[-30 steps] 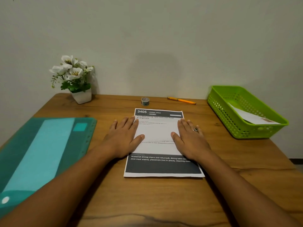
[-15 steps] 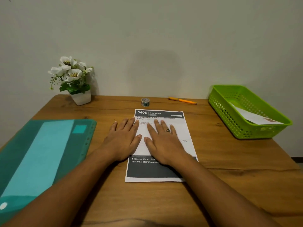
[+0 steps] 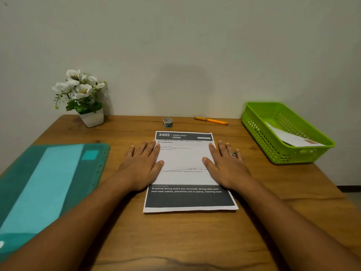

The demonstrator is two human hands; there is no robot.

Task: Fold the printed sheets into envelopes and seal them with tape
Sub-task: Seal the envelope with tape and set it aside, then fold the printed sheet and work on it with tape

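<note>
Moved: the right hand (image 3: 226,165) has slid from the sheet's middle out to its right edge; the left hand (image 3: 142,167) has stayed at the left edge.
Sheet: the printed sheet (image 3: 185,198) lies at the table's centre, and a blank flap seems to be folded over its middle.
Grip: both hands lie flat with straight fingers, holding nothing, probably pressing the crease.
Tape: the roll (image 3: 167,122) sits just beyond the far edge, untouched.
Basket: the green basket (image 3: 254,122) at far right holds a white envelope (image 3: 293,137).

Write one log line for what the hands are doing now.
left hand: flat on printed sheet | right hand: flat on sheet | tape roll: untouched
</note>
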